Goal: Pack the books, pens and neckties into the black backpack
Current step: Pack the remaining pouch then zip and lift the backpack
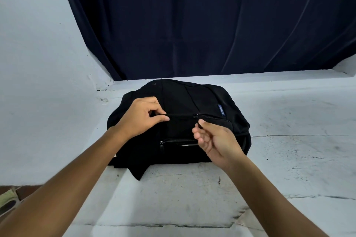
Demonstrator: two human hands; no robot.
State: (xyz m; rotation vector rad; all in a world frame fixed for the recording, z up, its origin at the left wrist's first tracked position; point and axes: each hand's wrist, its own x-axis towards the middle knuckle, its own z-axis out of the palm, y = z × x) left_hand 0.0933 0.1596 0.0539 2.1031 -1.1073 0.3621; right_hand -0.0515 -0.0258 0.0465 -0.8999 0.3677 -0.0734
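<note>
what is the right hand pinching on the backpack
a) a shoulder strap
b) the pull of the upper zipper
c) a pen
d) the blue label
b: the right hand pinches the dark pull hanging from the upper zipper of the backpack, while the left hand holds the fabric at the zipper's other end.

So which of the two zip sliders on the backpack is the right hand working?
The upper slider, mid-way along the top pocket zip, just above the right hand fingertips. The lower slider sits untouched at the front pocket's left end.

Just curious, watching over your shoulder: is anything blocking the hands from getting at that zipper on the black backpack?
Nothing visible. The left hand pinches the fabric at the zipper line; the right hand sits just below the zipper slider on the black backpack.
</note>
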